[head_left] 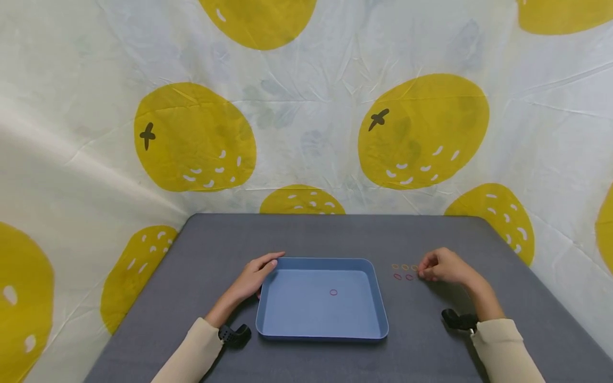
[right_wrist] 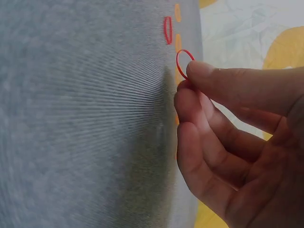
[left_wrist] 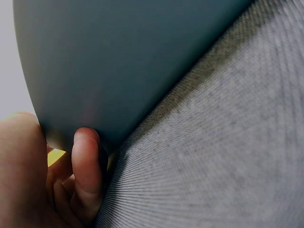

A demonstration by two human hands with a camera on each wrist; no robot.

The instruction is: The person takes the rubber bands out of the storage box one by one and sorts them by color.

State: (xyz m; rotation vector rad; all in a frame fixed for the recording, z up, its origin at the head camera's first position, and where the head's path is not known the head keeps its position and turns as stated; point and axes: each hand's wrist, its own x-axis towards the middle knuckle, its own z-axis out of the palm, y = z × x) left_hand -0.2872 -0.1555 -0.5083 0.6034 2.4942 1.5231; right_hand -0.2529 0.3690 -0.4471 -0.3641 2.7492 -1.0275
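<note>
A shallow blue tray [head_left: 321, 331] lies on the table with one red rubber band [head_left: 333, 292] inside it. My left hand [head_left: 256, 274] holds the tray at its far left corner; in the left wrist view a fingertip [left_wrist: 87, 137] presses against the outer wall. To the right of the tray, my right hand [head_left: 442, 266] pinches a red rubber band [right_wrist: 178, 66] between thumb and fingers. Beside that hand on the table are a row of orange rubber bands [head_left: 405, 267] and, in front of them, red rubber bands [head_left: 397, 276].
A dark grey cloth [head_left: 325, 361] covers the table. Behind it and at the sides hangs a pale curtain [head_left: 306, 133] printed with large yellow fruit. Each wrist wears a black camera band [head_left: 234, 336].
</note>
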